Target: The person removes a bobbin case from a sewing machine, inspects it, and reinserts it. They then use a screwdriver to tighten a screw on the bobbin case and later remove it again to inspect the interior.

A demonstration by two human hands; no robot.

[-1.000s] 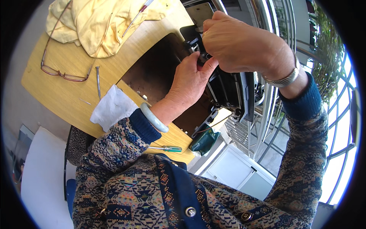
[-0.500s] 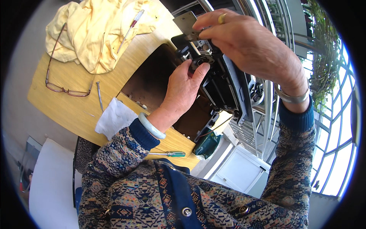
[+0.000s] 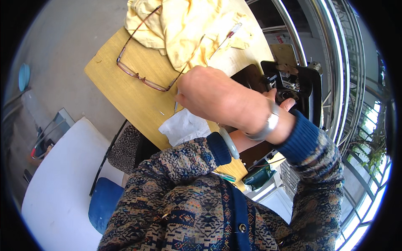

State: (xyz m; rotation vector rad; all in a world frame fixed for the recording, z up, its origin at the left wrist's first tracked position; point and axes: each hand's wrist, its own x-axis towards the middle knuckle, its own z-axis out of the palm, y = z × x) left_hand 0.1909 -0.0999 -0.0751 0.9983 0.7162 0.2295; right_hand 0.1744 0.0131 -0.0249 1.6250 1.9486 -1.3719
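My left hand (image 3: 281,100) is at the black sewing machine (image 3: 312,83), which is tipped up at the table opening. Its thumb and a finger grip around a round part there; my right forearm hides the rest of the hand. A metal plate (image 3: 284,53) stands out at the machine's far end. My right hand (image 3: 205,90) crosses over my left arm, its fingers curled down beside the eyeglasses (image 3: 144,80). A thin metal rod (image 3: 176,108) pokes out below that hand. Whether the fingers hold it is hidden.
A yellow cloth (image 3: 184,29) lies on the wooden table (image 3: 113,62), with a screwdriver (image 3: 228,37) on it. Nearer are a white cloth (image 3: 184,127), a green-handled screwdriver (image 3: 226,175) and a dark green pouch (image 3: 259,178). Metal railings (image 3: 335,50) run along the right.
My right hand has let go of the metal plate and swung left across my left arm to the rod by the eyeglasses. My left hand stays at the machine. The view has shifted left.
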